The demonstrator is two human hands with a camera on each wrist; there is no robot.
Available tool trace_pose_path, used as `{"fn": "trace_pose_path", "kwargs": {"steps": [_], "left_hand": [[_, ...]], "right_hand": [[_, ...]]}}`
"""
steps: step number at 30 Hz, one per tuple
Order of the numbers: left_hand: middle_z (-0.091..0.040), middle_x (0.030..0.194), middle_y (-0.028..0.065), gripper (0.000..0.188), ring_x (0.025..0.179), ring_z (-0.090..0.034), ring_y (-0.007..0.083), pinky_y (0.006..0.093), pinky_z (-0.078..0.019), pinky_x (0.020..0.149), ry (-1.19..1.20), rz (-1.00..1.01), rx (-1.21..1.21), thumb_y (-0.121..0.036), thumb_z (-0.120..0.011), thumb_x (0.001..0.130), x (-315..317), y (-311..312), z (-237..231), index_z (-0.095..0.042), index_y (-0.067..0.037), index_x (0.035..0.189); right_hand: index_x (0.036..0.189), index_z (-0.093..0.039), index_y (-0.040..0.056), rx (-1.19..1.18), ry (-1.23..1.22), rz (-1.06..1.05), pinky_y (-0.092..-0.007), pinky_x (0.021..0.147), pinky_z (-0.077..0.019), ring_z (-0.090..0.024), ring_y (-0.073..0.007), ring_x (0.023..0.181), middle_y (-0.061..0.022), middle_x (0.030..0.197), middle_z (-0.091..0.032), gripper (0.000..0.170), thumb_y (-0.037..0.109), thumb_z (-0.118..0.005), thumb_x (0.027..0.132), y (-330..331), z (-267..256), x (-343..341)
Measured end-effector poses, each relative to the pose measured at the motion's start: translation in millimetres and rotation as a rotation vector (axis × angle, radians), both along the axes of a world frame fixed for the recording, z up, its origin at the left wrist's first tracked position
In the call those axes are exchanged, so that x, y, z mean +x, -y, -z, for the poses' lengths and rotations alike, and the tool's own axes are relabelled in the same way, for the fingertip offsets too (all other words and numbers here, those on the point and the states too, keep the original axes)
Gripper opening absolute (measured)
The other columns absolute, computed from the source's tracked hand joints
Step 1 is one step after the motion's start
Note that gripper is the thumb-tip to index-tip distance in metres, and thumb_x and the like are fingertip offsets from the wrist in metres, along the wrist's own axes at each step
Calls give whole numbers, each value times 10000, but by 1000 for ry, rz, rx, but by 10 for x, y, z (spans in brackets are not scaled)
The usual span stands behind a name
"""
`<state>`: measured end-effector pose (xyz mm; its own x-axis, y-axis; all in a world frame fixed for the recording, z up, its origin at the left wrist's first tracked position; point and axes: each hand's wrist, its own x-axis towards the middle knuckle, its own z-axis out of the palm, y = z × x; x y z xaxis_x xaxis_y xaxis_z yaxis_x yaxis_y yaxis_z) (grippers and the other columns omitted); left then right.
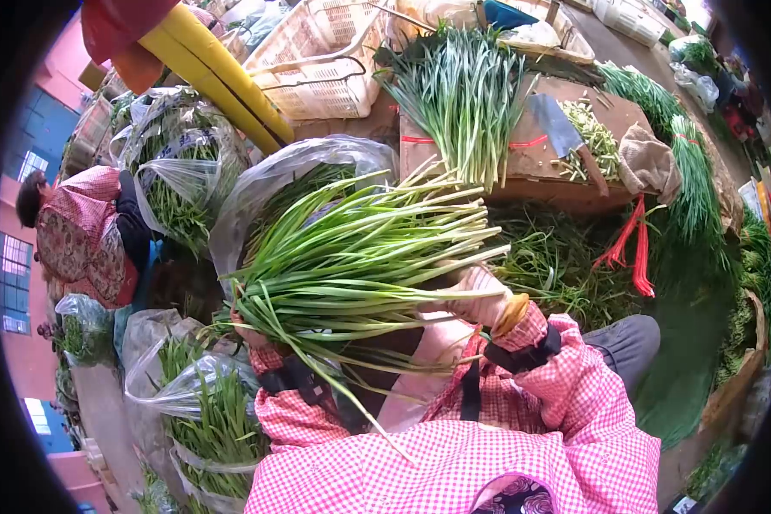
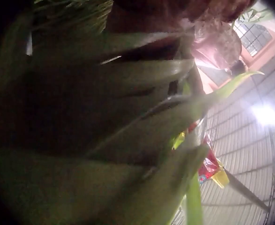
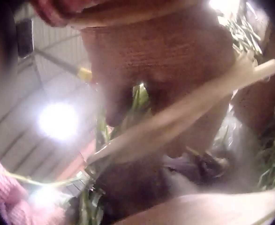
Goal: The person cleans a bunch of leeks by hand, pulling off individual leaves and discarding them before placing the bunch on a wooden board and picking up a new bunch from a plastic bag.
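Observation:
A big loose bunch of garlic chives [image 1: 360, 248] lies across both hands above the lap, pale stem ends to the right and green leaf tips to the left. My right hand [image 1: 475, 295] grips it from below near the stem ends; in the right wrist view the curled fingers show behind a pale stalk [image 3: 189, 110]. My left hand [image 1: 250, 332] holds the leafy end, mostly hidden under hanging leaves. Dark, blurred leaves [image 2: 104, 112] fill much of the left wrist view.
Ahead, a cardboard-topped stand [image 1: 544, 163] bears a chive pile [image 1: 463, 103], a cleaver [image 1: 557, 128] and cut stem pieces [image 1: 595, 137]. Red ties [image 1: 634, 248] hang from its right side. Bagged greens [image 1: 210, 420] stand at left; loose trimmings [image 1: 557, 265] lie below the stand. Another person [image 1: 86, 223] sits far left.

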<state>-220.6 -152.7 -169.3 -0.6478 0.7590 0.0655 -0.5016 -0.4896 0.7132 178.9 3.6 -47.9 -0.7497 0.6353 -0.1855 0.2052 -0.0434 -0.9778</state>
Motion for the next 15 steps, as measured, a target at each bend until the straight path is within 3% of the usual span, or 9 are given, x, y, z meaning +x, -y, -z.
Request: {"fn": "trace_pose_path", "kwargs": {"steps": [1, 3, 4, 5, 6, 9, 13, 14, 15], "left_hand": [[-603, 1018, 190, 330, 831, -629, 286, 436, -554, 704, -165, 5, 15, -148, -426, 865, 132, -27, -110, -539, -34, 1153], [-601, 1017, 197, 341, 824, -631, 287, 440, -557, 692, -109, -7, 15, -157, -422, 867, 313, -102, -260, -529, -21, 1161], [-600, 1016, 201, 348, 821, -632, 287, 442, -559, 685, -79, -15, 11, -161, -420, 868, 355, -96, -281, -524, -15, 1165], [-600, 1012, 206, 364, 815, -633, 298, 448, -558, 680, 193, 98, 62, -174, -411, 869, 275, -38, -283, -510, -6, 1176], [-596, 1012, 219, 371, 809, -628, 335, 487, -544, 708, 53, 43, 41, -202, -412, 869, 189, -36, -153, -518, -13, 1170], [-586, 1028, 239, 357, 863, -606, 383, 545, -503, 766, 205, 184, 72, -217, -415, 857, 240, -14, -295, -548, -18, 1122], [-574, 1050, 255, 345, 925, -584, 400, 579, -479, 771, 316, 320, 140, -204, -402, 844, 255, -83, -354, -567, -23, 1086], [-571, 1054, 258, 342, 938, -579, 401, 584, -476, 768, 349, 338, 164, -196, -396, 842, 354, -138, -488, -569, -21, 1080], [-566, 1066, 261, 336, 943, -577, 403, 587, -475, 760, 230, 248, 164, -183, -387, 841, 528, -175, -576, -584, -27, 1064]], "right_hand": [[1068, -603, 59, 145, -26, -8, -325, 876, -422, -531, -161, 988, -37, 1078, -596, 347, 169, -684, 749, -27, 383, 37], [1044, -602, 31, -75, -357, 258, -309, 768, -494, -595, -165, 859, -61, 961, -627, 268, 66, -632, 780, -9, 97, 32], [1036, -597, 15, -660, -493, 433, -298, 720, -518, -615, -172, 807, -74, 917, -635, 251, 44, -616, 788, 18, -182, 7], [1000, -595, -20, -712, -549, 491, -284, 647, -539, -632, -188, 718, -94, 848, -638, 220, 48, -616, 792, 35, -209, -9], [1024, -586, -26, -679, -449, 422, -289, 650, -539, -632, -180, 768, -102, 909, -638, 263, 57, -642, 781, 27, -147, 75], [1066, -538, -41, -707, -580, 553, -305, 661, -541, -636, -217, 756, -134, 867, -638, 306, 87, -622, 801, -7, -42, 212], [1072, -538, -67, -709, -418, -111, -323, 690, -518, -640, -267, 822, -192, 939, -633, 639, 525, -395, 877, -4, -246, 352], [1053, -576, -34, -765, -402, -194, -315, 710, -508, -634, -237, 815, -149, 932, -644, 523, 446, -512, 856, -69, -202, 334], [1043, -600, 6, -353, -279, -244, -309, 712, -503, -628, -215, 812, -127, 921, -649, 438, 386, -569, 828, -132, -202, 308]]}}
